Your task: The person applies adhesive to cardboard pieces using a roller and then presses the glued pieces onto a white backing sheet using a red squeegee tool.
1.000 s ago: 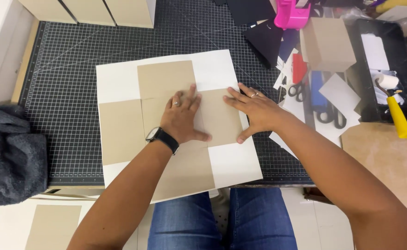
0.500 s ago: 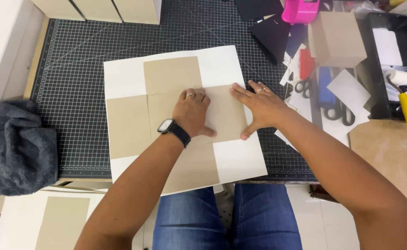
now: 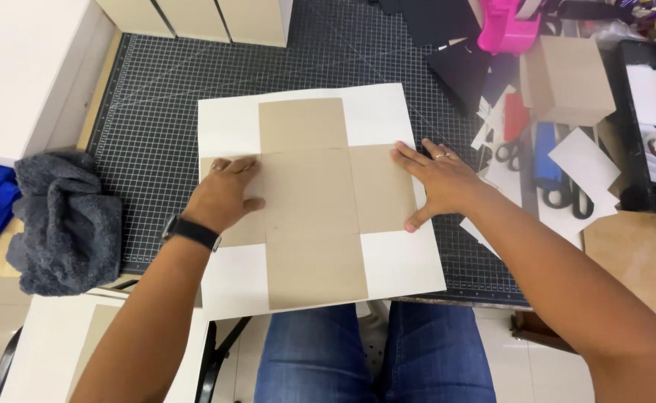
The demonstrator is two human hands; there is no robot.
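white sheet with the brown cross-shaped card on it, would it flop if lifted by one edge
The white sheet with the brown cross-shaped card probably sags at its bare white corners, which look thin. The card likely stiffens the middle. It lies flat under the left hand and right hand, so it probably slides easily on the gridded cutting mat.

Cutting mat (image 3: pixel 156 134): we find it on the tabletop (image 3: pixel 641 254), reaching to the near edge. Paper sheet (image 3: pixel 387 261): on the mat's middle, its near corners past the mat's near edge. Cross-shaped card (image 3: pixel 309 201): on the sheet. Left hand (image 3: pixel 223 195): flat on the card's left arm. Right hand (image 3: pixel 440 179): flat across the card's right arm and the sheet's right edge. Folded cloth (image 3: pixel 63 224): at the mat's left edge. Scissors (image 3: pixel 559 190): right of the sheet, among paper scraps. Small box (image 3: pixel 567 78): behind the scissors. Tape dispenser (image 3: pixel 508 30): at the far edge.
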